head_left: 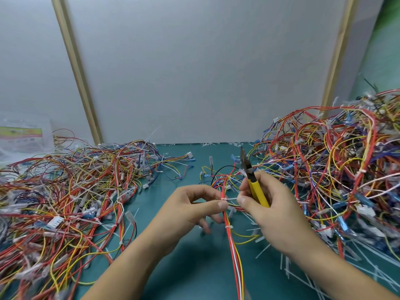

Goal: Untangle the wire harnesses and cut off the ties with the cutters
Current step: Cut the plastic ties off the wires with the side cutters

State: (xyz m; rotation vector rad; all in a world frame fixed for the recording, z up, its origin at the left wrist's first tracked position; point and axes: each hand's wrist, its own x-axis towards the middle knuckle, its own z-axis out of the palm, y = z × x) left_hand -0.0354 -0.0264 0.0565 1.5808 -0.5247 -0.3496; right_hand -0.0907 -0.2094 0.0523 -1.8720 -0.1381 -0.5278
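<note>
At the middle of the green mat (173,267), between the two hands, a harness (234,256) of red, yellow and white wires runs from the near edge up to the fingers. The left hand (194,208) pinches it between thumb and forefinger just below a white tie (224,199), its other fingers loosely curled underneath. The tie's tail sticks out to the right and meets the thumb tip of the right hand (270,208), which seems to pinch it. That same hand grips the cutters (257,193) by their yellow handles, fingers wrapped round them. The dark jaws point up and away, closed as far as I can tell, above the harness and clear of the tie. A second tie (228,226) binds the harness just below the left fingers. A left pile (65,191) of tangled wires lies beside the left forearm, and a taller right pile (335,169) rises just beyond the right hand. White offcuts (292,269) litter the mat by the right forearm.
</note>
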